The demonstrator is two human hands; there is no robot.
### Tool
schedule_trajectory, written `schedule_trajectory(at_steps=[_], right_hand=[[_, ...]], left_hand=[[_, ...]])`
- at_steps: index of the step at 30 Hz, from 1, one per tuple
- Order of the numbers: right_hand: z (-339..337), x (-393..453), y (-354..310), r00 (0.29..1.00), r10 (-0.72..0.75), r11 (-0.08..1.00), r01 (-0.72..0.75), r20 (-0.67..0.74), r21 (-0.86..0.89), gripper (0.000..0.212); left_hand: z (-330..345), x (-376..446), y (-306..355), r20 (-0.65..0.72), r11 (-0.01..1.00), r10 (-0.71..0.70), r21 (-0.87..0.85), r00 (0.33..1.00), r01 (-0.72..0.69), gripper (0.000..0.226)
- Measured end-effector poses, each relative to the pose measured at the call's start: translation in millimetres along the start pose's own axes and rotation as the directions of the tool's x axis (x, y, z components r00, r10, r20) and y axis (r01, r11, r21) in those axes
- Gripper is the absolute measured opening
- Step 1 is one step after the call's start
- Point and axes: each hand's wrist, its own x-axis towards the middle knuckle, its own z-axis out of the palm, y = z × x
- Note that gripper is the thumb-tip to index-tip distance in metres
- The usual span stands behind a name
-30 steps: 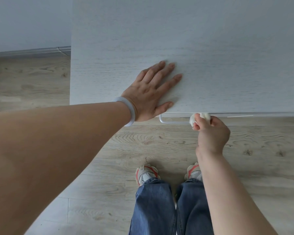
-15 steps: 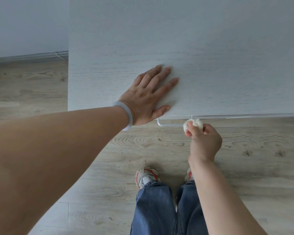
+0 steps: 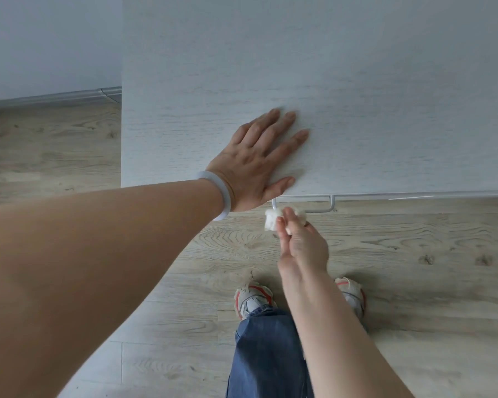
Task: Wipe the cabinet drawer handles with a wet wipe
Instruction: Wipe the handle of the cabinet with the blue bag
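Note:
I look straight down on a pale wood-grain cabinet top (image 3: 357,81). My left hand (image 3: 256,159) lies flat on it near the front edge, fingers straight and spread. A thin white bar handle (image 3: 318,210) sticks out from the drawer front below that edge. My right hand (image 3: 302,242) pinches a crumpled white wet wipe (image 3: 272,218) against the left end of the handle. The wipe hides that end of the bar. The drawer fronts themselves are out of sight under the top.
Light wooden floor (image 3: 414,254) stretches in front of the cabinet, where my feet in white and red shoes (image 3: 250,297) stand. A grey skirting board (image 3: 52,97) runs along the wall to the left of the cabinet.
My right hand has slid the wipe leftward along the handle, from about its middle to its left end, uncovering the bar's right part. My left hand stays flat on the top.

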Motion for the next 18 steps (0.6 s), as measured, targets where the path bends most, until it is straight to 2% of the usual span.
schedule_trajectory(at_steps=[4, 6, 9, 11, 13, 16, 18], right_hand=[[-13, 14, -19, 0.995, -0.094, 0.981, 0.098, -0.029, 0.168, 0.01], [-11, 15, -14, 0.997, -0.075, 0.972, 0.074, -0.006, 0.223, 0.01], [1, 10, 2, 0.996, 0.047, 0.978, -0.061, 0.071, 0.2, 0.01], [2, 8, 4, 0.991, 0.085, 0.984, -0.101, 0.107, 0.145, 0.013], [-5, 12, -5, 0.995, 0.049, 0.988, -0.061, 0.092, 0.141, 0.018], [-18, 20, -20, 0.997, -0.031, 0.974, 0.015, 0.068, 0.225, 0.016], [-15, 17, -14, 0.997, 0.001, 0.962, -0.023, 0.082, 0.273, 0.018]], left_hand=[[0, 0, 0, -0.001, 1.0, 0.001, -0.011, 1.0, -0.001, 0.073], [1, 0, -1, -0.008, 1.0, 0.001, -0.017, 1.0, -0.001, 0.073], [1, 0, -1, -0.016, 1.0, 0.002, -0.023, 1.0, -0.003, 0.073], [1, 0, 0, -0.014, 1.0, 0.004, -0.027, 1.0, -0.004, 0.073], [1, 0, 0, -0.007, 1.0, 0.006, -0.026, 1.0, -0.006, 0.073], [0, 0, -1, 0.001, 1.0, 0.001, -0.019, 1.0, -0.001, 0.073], [0, -1, -1, 0.003, 1.0, -0.002, -0.018, 1.0, 0.002, 0.073]])
